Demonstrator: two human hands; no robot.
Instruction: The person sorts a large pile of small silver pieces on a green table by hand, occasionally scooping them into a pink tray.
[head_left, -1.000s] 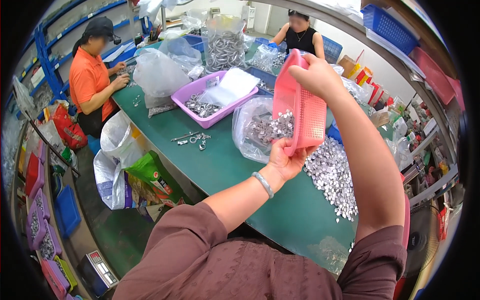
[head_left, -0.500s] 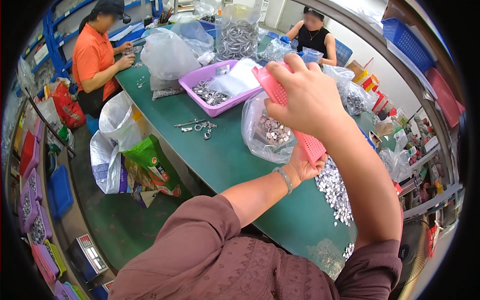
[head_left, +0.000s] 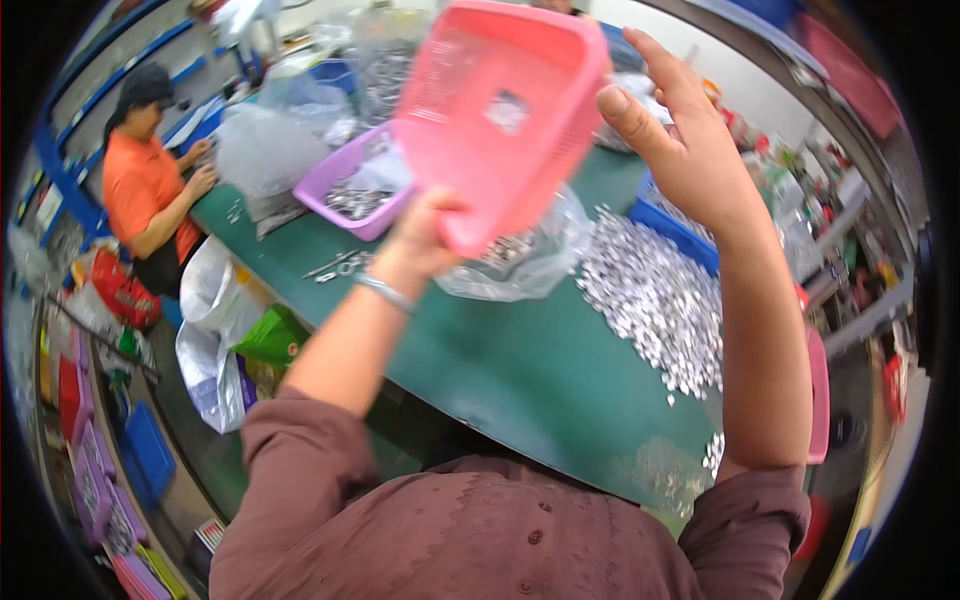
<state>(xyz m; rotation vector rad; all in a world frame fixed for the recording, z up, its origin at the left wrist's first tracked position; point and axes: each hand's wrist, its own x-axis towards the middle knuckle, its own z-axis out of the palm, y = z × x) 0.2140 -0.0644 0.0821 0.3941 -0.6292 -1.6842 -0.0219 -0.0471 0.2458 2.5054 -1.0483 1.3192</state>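
"One pink basket [head_left: 500, 155] is up in the air; which grip has it?"

"The left grip [head_left: 425, 243], closed on its lower corner. The basket rises tilted above that grip, its inside facing the wearer."

"And the right grip [head_left: 690, 150]?"

"Its fingers are spread, holding nothing. It hangs just beside the basket's right edge; whether the thumb touches the rim, one cannot tell."

"What lies around them?"

"Near the left grip, to its right, a clear bag [head_left: 550, 270] with metal pieces rests on the green bench [head_left: 510, 370], partly hidden behind the basket. Below the right grip, toward its left, small silvery pieces [head_left: 655, 300] lie heaped beside a blue tray [head_left: 690, 243]. Beyond the left grip, to its left, sits a purple tray [head_left: 380, 222] of metal parts."
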